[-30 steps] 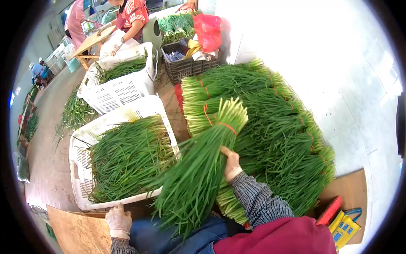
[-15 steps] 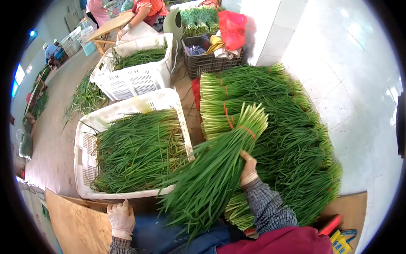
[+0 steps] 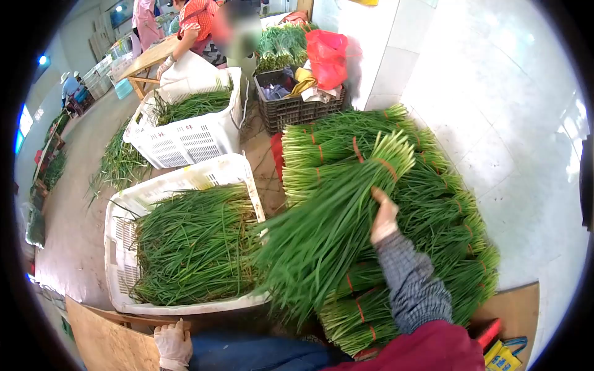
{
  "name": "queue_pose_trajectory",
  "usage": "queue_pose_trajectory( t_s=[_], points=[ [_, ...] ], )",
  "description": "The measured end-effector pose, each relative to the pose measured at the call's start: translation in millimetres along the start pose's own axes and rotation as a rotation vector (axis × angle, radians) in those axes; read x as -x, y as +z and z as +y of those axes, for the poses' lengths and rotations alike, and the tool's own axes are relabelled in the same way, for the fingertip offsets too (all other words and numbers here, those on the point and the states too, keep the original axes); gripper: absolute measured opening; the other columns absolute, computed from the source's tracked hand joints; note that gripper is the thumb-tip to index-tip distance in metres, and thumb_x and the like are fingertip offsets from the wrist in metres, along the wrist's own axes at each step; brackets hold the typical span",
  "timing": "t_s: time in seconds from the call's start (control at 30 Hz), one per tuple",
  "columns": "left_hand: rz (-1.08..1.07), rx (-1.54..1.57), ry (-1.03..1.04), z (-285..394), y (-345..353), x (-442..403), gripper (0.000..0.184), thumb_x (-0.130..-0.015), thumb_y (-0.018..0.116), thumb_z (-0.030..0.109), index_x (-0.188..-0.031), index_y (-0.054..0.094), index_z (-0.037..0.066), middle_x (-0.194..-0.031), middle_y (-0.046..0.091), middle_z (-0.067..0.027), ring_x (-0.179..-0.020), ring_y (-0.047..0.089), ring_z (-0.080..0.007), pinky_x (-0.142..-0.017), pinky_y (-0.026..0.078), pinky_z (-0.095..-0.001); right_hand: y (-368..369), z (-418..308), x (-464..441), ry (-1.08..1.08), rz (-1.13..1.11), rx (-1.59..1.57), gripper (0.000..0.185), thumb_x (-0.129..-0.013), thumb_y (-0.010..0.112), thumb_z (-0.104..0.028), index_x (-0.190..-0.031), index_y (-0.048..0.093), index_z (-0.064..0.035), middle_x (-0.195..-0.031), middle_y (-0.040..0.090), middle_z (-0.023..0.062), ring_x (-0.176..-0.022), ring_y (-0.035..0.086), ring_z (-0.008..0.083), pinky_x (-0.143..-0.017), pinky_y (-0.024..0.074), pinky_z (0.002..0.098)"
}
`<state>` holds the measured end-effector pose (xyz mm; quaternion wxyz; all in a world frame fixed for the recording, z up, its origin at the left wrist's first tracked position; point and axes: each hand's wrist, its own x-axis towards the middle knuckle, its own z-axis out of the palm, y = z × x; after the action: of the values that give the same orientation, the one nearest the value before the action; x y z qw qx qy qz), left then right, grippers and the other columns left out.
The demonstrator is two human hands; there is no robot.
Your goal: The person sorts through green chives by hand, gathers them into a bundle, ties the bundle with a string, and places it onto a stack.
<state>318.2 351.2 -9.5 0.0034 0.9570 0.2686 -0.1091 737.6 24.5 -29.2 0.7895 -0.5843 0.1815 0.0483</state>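
Note:
My right hand (image 3: 385,216) is closed round a thick bunch of chives (image 3: 334,216), bound near its pale stem ends by an orange band. The bunch is tilted, stems to the upper right and leaf tips trailing lower left. Beneath it lies a broad stack of banded chive bunches (image 3: 433,216). My left hand (image 3: 173,344), in a pale glove, is at the edge of a wooden board (image 3: 111,337) with its fingers curled; whatever they hold is hidden. Beyond that hand stands a white plastic crate (image 3: 204,308) with loose chives (image 3: 192,247) in it.
Another white crate (image 3: 185,139) of greens stands behind. A dark crate (image 3: 297,114) holds cloths and a red bag (image 3: 327,59). A co-worker in an orange top (image 3: 197,25) is at a wooden table (image 3: 148,59). Loose leaves (image 3: 120,157) lie on the floor. A white wall is on the right.
My right hand has carried the bunch of chives up and to the right, over the stack, farther from the near crate. My left hand stays by the board. The view has shifted slightly.

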Motion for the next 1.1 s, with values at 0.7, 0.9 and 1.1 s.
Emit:
queue_pose_trajectory(
  t_s=[0.7,0.9,1.1],
  points=[
    [0.228,-0.005,0.068,13,-23,27,0.029,-0.081,0.057,0.015,-0.11,0.06,0.008,-0.095,0.061,-0.0155,-0.093,0.055,-0.0299,-0.087,0.04,-0.0438,45,48,-54,-0.319,-0.093,0.395,0.051,-0.082,0.055,0.001,-0.13,0.036,0.0,-0.109,0.051,0.0124,-0.101,0.051,0.0212,-0.093,0.0443,0.0331],
    [0.324,0.062,0.066,29,-38,50,0.034,-0.078,0.058,0.005,-0.113,0.058,0.007,-0.105,0.059,-0.0134,-0.096,0.055,-0.029,-0.088,0.04,-0.0406,57,104,-39,-0.445,-0.23,0.419,0.048,-0.081,0.058,0.001,-0.127,0.042,-0.0027,-0.092,0.057,0.0059,-0.087,0.054,0.015,-0.082,0.0457,0.0272],
    [0.38,0.284,-0.085,36,-54,88,0.042,-0.076,0.057,-0.001,-0.117,0.055,0.006,-0.109,0.057,-0.0166,-0.104,0.051,-0.0309,-0.092,0.038,-0.0425,76,116,18,-0.468,-0.421,0.505,0.044,-0.083,0.057,-0.002,-0.125,0.044,-0.0011,-0.087,0.06,0.0063,-0.079,0.056,0.0146,-0.076,0.0462,0.0266]
  ],
)
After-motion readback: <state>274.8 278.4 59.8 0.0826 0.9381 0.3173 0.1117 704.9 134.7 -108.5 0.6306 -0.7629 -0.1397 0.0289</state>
